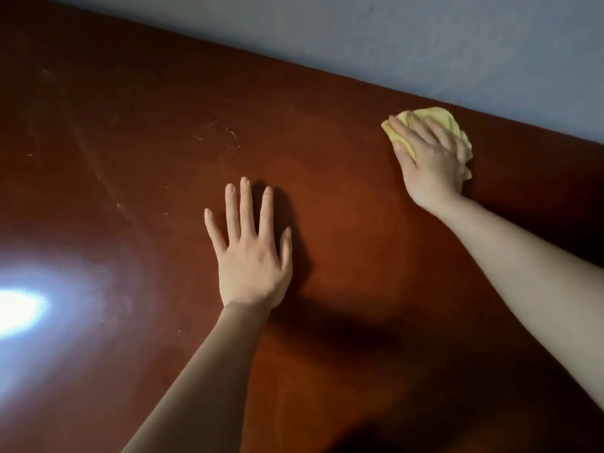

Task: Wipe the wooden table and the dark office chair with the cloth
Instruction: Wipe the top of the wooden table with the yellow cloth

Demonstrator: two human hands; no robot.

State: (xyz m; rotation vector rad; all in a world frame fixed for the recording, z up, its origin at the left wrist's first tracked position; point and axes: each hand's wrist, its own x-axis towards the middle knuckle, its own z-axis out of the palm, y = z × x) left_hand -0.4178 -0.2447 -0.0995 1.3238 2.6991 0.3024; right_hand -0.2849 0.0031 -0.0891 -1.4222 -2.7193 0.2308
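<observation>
The yellow cloth (pixel 434 125) lay bunched on the wooden worktop (pixel 147 125), close to its far edge by the wall (pixel 425 37). My right hand (pixel 431 161) pressed down on it, fingers (pixel 403 129) draped over the cloth. Nearer than the cloth, my left hand (pixel 250 253) rested flat, fingers spread, arm extended.

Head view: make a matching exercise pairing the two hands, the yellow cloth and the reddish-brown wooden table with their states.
Things:
1. left hand
2. right hand
3. yellow cloth
4. reddish-brown wooden table

States:
A. bunched up near the wall edge
B. flat on the wood, fingers spread, holding nothing
C. shows a bright glare and pale streaks
D. pressing down on the cloth

Pairs: 1-B, 2-D, 3-A, 4-C
</observation>
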